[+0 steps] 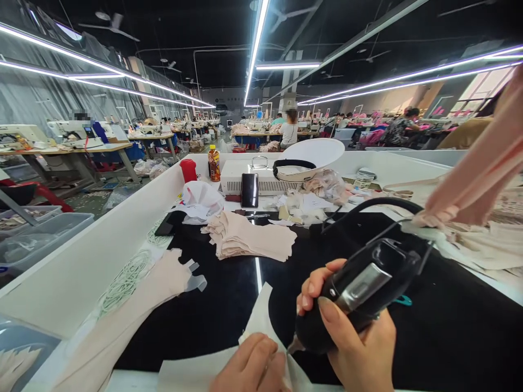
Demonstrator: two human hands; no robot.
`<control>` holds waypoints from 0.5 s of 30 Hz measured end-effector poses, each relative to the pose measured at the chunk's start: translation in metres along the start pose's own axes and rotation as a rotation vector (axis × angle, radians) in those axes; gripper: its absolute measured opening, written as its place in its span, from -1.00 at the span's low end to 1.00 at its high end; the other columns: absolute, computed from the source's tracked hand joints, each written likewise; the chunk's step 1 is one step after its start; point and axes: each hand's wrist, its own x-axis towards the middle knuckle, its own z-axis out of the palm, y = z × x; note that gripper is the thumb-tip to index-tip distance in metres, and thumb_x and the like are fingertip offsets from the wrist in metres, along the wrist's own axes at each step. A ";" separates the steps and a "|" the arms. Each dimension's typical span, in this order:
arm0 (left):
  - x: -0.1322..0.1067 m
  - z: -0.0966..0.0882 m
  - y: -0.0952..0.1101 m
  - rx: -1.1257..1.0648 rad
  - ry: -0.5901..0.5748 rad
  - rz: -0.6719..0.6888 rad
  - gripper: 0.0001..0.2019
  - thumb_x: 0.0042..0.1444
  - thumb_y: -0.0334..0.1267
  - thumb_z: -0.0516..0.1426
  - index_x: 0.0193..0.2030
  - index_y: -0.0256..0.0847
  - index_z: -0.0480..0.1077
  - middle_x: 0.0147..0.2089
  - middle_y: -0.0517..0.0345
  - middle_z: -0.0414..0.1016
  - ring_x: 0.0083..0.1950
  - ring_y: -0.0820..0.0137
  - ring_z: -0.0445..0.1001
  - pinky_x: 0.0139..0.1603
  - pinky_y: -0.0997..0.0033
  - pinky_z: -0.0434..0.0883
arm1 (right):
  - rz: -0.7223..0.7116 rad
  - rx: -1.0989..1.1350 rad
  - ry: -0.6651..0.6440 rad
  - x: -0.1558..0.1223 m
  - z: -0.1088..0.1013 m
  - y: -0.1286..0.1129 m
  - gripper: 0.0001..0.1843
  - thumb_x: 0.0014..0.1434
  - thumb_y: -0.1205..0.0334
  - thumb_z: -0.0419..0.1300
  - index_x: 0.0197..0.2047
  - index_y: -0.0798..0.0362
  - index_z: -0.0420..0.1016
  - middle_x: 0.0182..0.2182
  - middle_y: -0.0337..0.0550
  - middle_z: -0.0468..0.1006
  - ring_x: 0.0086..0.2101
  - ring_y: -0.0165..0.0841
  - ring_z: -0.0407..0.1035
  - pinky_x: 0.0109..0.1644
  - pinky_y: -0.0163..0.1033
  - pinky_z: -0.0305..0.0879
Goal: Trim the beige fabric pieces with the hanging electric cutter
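My right hand [362,343] is wrapped round a black corded handheld tool [343,321] with a silver plate on its side. The tool's pointed metal tip slants down to the left and is at the pale fabric piece [261,313], beside my left hand. My left hand [253,365] is closed on that fabric near the front edge, fingers bunched together. Part of the fabric is hidden under the hand. Beyond it, a stack of beige cut pieces [253,237] lies on the black table top [449,321].
Long beige strips [134,310] and pale green cord [126,280] lie at left. A white box [261,177], a phone [250,190] and a bottle [213,163] stand at the back. Pink fabric [474,163] hangs at right. Teal clip [403,300] lies behind the tool.
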 end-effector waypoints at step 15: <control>0.004 0.000 -0.017 0.031 -0.048 0.051 -0.77 0.49 -0.14 0.07 -0.03 -0.14 0.53 -0.07 0.09 0.62 -0.05 0.31 0.65 -0.01 0.43 0.63 | 0.032 0.004 0.053 0.001 0.004 -0.002 -0.64 0.23 0.15 0.47 0.02 -0.10 0.46 -0.33 -0.21 0.56 -0.46 -0.32 0.51 -0.38 -0.18 0.56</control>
